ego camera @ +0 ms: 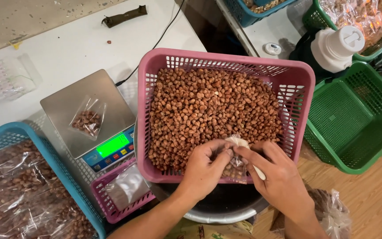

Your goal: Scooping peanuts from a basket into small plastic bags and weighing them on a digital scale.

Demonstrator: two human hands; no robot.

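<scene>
Filling step: left hand [204, 166] and right hand [276, 170], both pinched closed, are holding a small clear plastic bag [236, 167] open over the pink slatted plastic basket [155, 66] of brown coated peanuts [208, 106]; right also seems to be gripping a white scoop [239, 141]. Next probably needs weighing on the steel digital scale [58, 110].

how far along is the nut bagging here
Done: the blue plastic basket at the left holds many filled clear bags, and one small clear bag of nuts lies on the steel digital scale. In hand: the left hand and right hand hold a small clear bag over the pink plastic basket. Left: it is heaped with loose brown nuts.
</scene>
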